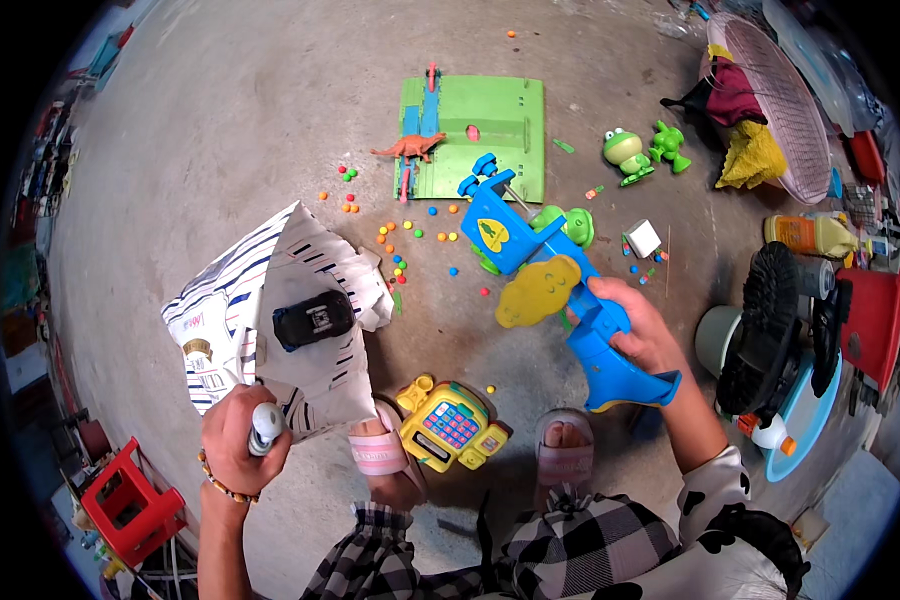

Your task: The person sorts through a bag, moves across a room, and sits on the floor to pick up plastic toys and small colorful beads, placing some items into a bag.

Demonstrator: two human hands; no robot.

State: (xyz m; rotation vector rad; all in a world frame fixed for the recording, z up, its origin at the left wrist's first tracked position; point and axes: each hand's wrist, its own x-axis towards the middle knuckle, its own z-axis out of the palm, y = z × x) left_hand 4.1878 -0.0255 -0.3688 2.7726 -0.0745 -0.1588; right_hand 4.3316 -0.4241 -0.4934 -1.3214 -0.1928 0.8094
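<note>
My left hand (pixel 241 439) is closed around the edge of a striped paper bag (pixel 214 300) and a grey-white cylindrical object (pixel 267 429), seen end-on. Inside the wide mouth of the bag lies a black toy car (pixel 313 321). On the right, my right hand (pixel 637 322) grips a blue plastic toy (pixel 592 315) with a yellow cloud-shaped part, held above the floor. Between my feet rests a yellow toy cash register (pixel 450 426). Beyond the blue toy, an orange toy dinosaur (pixel 412 147) stands at the left side of a green plastic board (pixel 495 105).
Small coloured balls (pixel 385 231) are scattered over the concrete floor. Green frog toys (pixel 626 154) and a white cube (pixel 643 238) lie right of the board. A pink basket (pixel 802 142), a black brush (pixel 765 322) and bottles line the right side; a red plastic stool (pixel 131 502) stands lower left.
</note>
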